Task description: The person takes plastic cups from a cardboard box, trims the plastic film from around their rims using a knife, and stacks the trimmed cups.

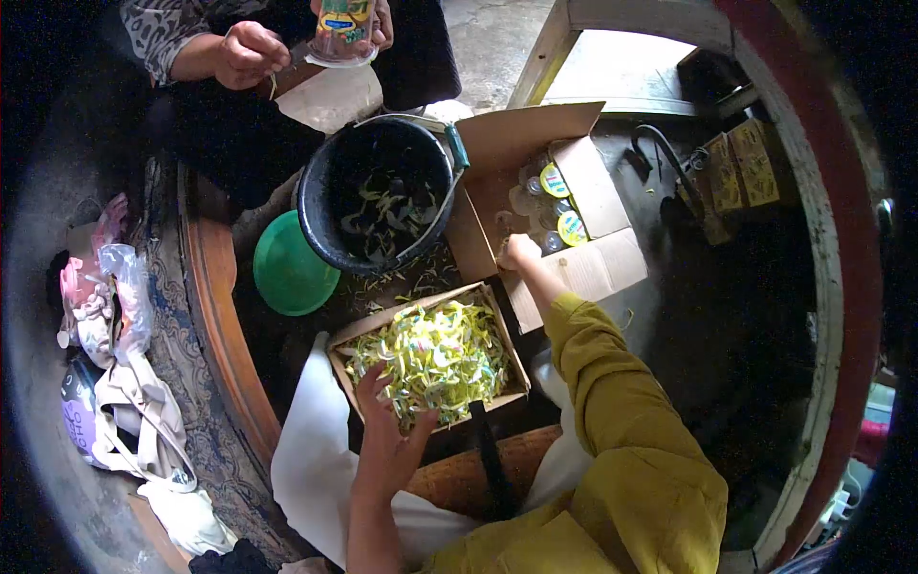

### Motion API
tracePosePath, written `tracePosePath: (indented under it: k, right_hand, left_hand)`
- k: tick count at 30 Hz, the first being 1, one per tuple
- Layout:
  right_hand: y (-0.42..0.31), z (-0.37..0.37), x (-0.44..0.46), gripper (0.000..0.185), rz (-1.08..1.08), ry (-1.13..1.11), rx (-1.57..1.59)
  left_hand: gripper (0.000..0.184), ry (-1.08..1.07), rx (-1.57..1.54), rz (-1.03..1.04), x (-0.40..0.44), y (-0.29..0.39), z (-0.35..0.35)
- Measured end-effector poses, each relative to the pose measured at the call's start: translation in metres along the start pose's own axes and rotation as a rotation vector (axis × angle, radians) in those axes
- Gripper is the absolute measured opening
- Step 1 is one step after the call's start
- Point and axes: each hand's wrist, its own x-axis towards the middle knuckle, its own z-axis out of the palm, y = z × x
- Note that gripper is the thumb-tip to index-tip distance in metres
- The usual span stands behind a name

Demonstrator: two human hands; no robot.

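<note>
My left hand (390, 435) is open, palm up with fingers apart, at the near edge of a shallow cardboard tray (521, 387). That tray is heaped with yellow-green and white strips (430, 349). My right hand (519, 252) reaches into the near left part of an open cardboard box (598, 187). Its fingers look curled, but their tips and whatever they grip are hard to make out. Inside the box are clear plastic cups (524, 199) and several round pieces with yellow printed labels (572, 228).
Opposite me, a person's hand (253, 55) holds a thin blade beside a printed plastic cup (342, 29) in their other hand. A black bucket (316, 215) with scraps inside stands next to a green round lid (295, 263). Bags (129, 287) lie left; a wooden frame (813, 182) curves along the right.
</note>
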Motion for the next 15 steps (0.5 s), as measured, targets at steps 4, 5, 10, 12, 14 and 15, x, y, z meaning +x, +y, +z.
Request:
tracePosePath:
  k: [4, 5, 10, 12, 14, 15]
  right_hand:
    - [0.006, 0.033, 0.022, 0.012, 0.006, 0.216, 0.022]
    - [0.010, 0.040, 0.024, 0.011, -0.041, 0.298, 0.111]
    - [0.023, 0.005, 0.028, 0.009, -0.377, 0.502, 0.345]
    - [0.027, -0.020, 0.039, 0.015, -0.350, 0.555, 0.436]
    - [0.028, -0.058, 0.032, 0.020, -0.342, 0.410, 0.315]
    - [0.037, -0.071, 0.038, 0.018, -0.415, 0.291, 0.375]
  left_hand:
    - [0.071, -0.014, 0.018, -0.008, 0.003, -0.005, 0.001]
    - [0.070, -0.019, 0.016, -0.014, 0.004, -0.004, 0.001]
    - [0.071, -0.020, 0.011, 0.023, 0.004, -0.002, 0.002]
    - [0.069, -0.002, 0.106, 0.064, 0.003, -0.003, 0.000]
    - [0.067, 0.023, 0.128, 0.077, 0.003, -0.005, 0.001]
    - [0.065, 0.059, 0.076, 0.108, 0.004, -0.005, 0.001]
